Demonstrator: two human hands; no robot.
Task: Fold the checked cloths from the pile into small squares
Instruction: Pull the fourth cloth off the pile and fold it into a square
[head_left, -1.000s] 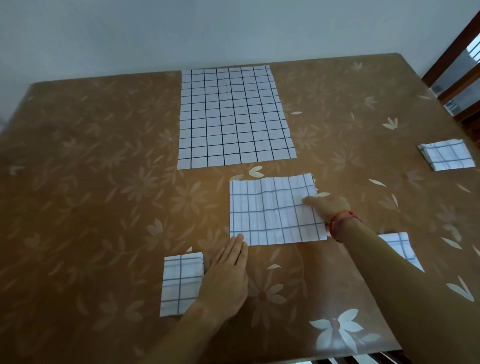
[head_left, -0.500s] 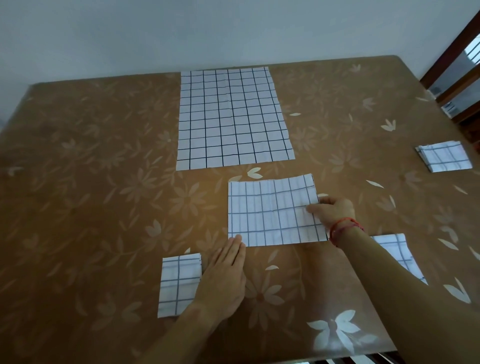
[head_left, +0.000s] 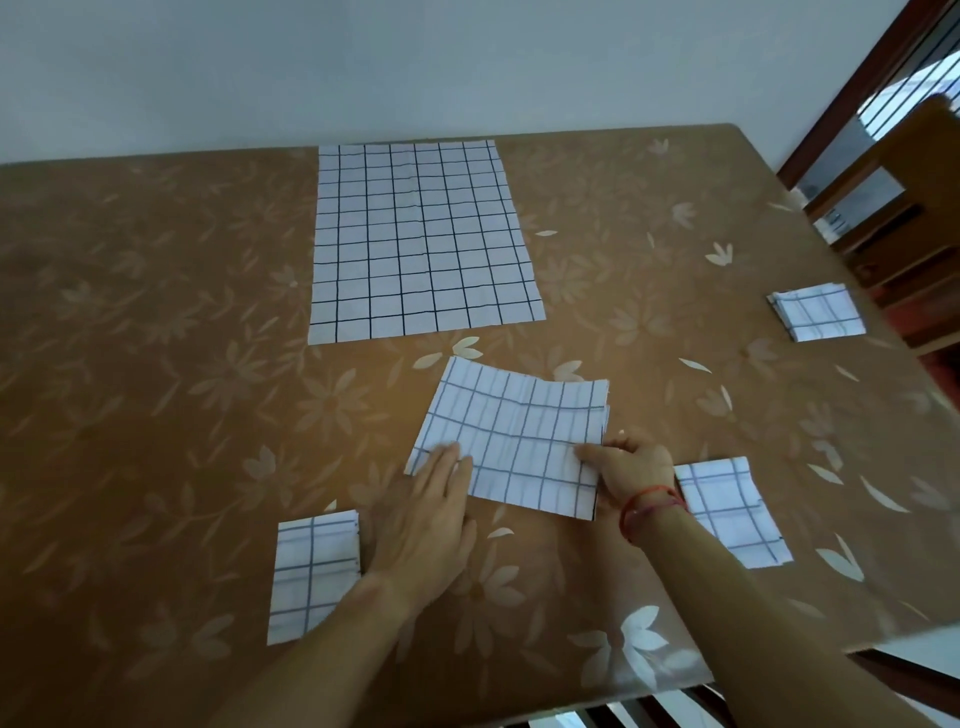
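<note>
Half-folded cloth (head_left: 511, 441): one; left hand (head_left: 426, 514) pressing flat, right hand (head_left: 631, 465) pinching its edge.
Folded squares (head_left: 314, 571) (head_left: 730, 512) (head_left: 815, 312): three, beside it.
Flat pile (head_left: 421, 236): one, beyond it.

Matt woven cloths (head_left: 511, 447) (creased), glossy floral table (head_left: 156, 395), wooden chair (head_left: 893, 171)

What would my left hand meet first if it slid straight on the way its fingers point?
The half-folded cloth: the left hand points away from you, and its straight fingers seem to touch that cloth's near left corner. Beyond it, probably the big flat cloth farther back.
</note>
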